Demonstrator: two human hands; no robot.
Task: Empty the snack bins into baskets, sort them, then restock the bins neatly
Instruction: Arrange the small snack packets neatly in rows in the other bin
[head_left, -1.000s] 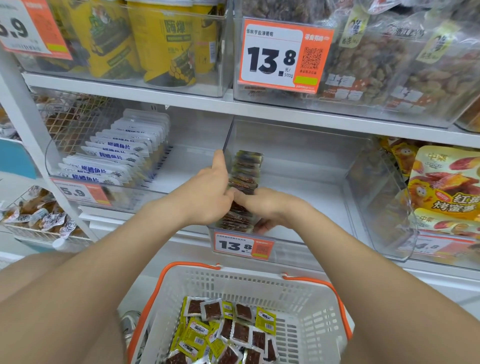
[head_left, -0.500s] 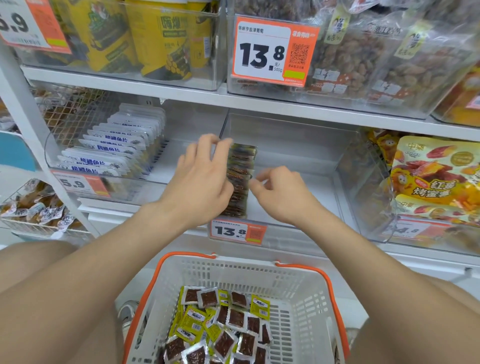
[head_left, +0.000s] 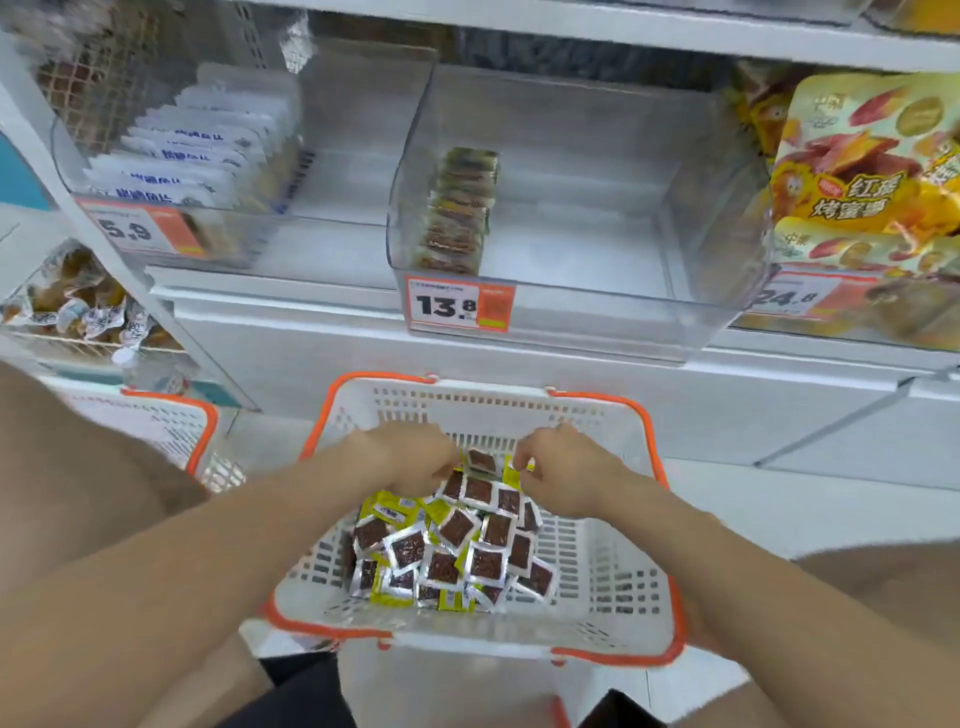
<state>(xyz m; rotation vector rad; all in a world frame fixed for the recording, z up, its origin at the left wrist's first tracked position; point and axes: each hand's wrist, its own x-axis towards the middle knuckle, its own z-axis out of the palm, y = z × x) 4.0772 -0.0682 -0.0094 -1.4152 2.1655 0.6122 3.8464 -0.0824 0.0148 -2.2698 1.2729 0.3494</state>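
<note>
My left hand (head_left: 415, 460) and right hand (head_left: 563, 480) had dropped into the basket (head_left: 519, 410) - half a second before, both were up at the bin (head_left: 571, 249), squaring its row (head_left: 460, 213). That batch was set, so I judged the next pick was starting. The right hand pinched one of the packets (head_left: 452, 551) at the heap's far edge. The left curled its fingers there too, but I couldn't tell if it held any. The packets lay loose in the basket - silver squares with dark centres, some yellow. The row stood upright against the bin's left wall.
</note>
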